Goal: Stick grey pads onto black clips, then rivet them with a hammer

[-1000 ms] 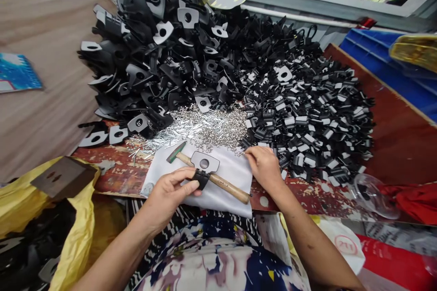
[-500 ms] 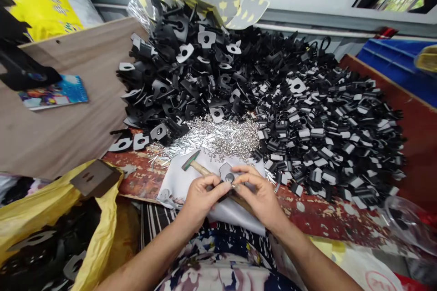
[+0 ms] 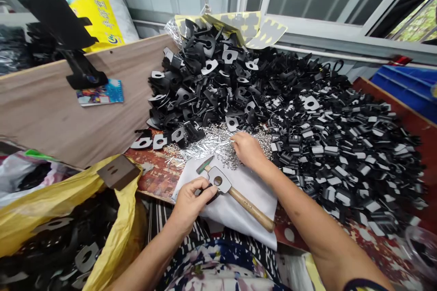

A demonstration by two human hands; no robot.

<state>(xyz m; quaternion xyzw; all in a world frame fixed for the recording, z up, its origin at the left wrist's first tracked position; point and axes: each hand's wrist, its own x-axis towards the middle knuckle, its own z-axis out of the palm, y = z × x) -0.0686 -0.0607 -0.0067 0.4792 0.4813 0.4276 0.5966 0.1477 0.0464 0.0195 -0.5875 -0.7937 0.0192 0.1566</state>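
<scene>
My left hand (image 3: 193, 200) is closed on a black plastic clip (image 3: 220, 180) with a flat grey face and a round hole, held over the hammer. Beneath it the hammer (image 3: 251, 209), with a wooden handle and a green-and-dark head, lies slantwise on a white sheet (image 3: 194, 168). My right hand (image 3: 249, 149) reaches into the heap of small silver metal pins (image 3: 218, 143), fingers pinched together at its surface. Whatever sits between those fingertips is hidden.
Behind the pins rises a tall heap of black clips (image 3: 201, 86). Smaller black pieces (image 3: 334, 145) spread over the right side. A yellow bag (image 3: 128, 218) of parts stands at lower left, with a brown block (image 3: 119, 172) on its rim. A wooden board (image 3: 51, 122) borders the left.
My right hand has left the clip and moved forward to the pins. My left hand keeps the clip, now a little further left in view. The hammer handle has come into sight.
</scene>
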